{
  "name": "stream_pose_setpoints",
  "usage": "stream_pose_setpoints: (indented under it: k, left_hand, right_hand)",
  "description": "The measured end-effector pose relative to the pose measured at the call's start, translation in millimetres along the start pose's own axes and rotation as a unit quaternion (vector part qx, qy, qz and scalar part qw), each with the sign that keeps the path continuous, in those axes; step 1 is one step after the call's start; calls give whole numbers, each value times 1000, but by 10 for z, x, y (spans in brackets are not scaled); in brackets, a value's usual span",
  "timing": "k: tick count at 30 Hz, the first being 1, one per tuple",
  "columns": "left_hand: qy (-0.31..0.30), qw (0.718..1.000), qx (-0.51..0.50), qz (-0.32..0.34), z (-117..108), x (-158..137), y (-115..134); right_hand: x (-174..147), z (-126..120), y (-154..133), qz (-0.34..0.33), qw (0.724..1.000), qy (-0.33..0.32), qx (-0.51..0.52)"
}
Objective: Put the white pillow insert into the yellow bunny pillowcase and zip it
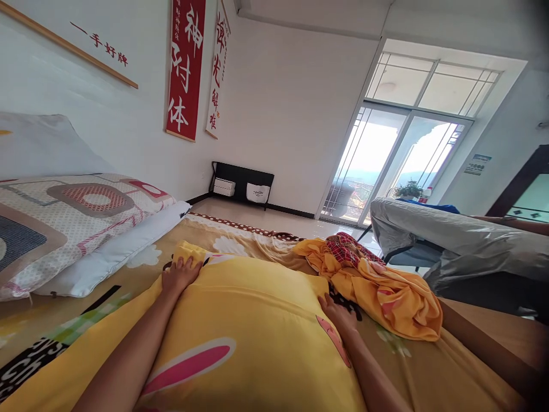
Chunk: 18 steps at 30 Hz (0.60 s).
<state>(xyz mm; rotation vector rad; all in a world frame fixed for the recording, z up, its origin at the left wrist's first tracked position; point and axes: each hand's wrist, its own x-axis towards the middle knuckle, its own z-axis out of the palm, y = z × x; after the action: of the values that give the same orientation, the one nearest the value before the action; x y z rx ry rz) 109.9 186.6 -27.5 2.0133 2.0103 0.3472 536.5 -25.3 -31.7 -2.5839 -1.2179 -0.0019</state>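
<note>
A plump pillow in a yellow case (pixel 257 326) with a pink-and-white rabbit-ear print lies in front of me on the bed, between my forearms. My left hand (pixel 182 276) rests on the case near its far left corner, fingers apart over the fabric. At the pillow's far right side, my right hand (pixel 339 316) touches the edge with its fingers spread; part of it is hidden by the pillow. Beyond the right hand lies a crumpled yellow-orange cloth (pixel 398 294), with a red plaid cloth (pixel 349 250) bunched on it.
Patterned pillows (pixel 98 200) and a white pillow (pixel 124 246) lie at the left on the brown bedsheet (pixel 266 233). A bare limb (pixel 484 343) extends at right. Beyond are a plastic-covered table (pixel 429 223), a chair (pixel 414 254), a black rack (pixel 242 174) and glass sliding doors (pixel 398 154).
</note>
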Motion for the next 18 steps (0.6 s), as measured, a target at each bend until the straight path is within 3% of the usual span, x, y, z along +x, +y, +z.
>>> stream_pose_setpoints:
  k: [4, 7, 9, 10, 12, 14, 16, 18]
  left_hand:
    - [-7, 1000, -16, -3, 24, 19, -50]
    - [2, 1000, -31, 1, 47, 15, -79]
    - [10, 999, -31, 3, 46, -7, -94]
    - [14, 999, -28, 5, 36, -23, -102]
    - [19, 1000, -19, 12, -14, -58, -114]
    - [28, 999, -11, 23, -112, -105, -95]
    - [44, 998, -3, 42, -248, -191, -2]
    - [73, 993, -8, 95, -379, -350, 190]
  right_hand:
    - [-57, -686, -389, -36, 996, 56, -57]
    - [-318, -950, -884, -186, 975, 119, -24]
    - [-576, -806, -1225, -281, 952, 121, 22]
    - [-699, -648, -1369, -296, 950, 92, 32]
    - [-882, -256, -1566, -279, 960, 2, 22]
    - [-952, 82, -1635, -261, 965, -13, 10]
    - [-946, 251, -1610, -260, 966, 3, -1]
    - [-929, 261, -1553, -265, 964, 9, -10]
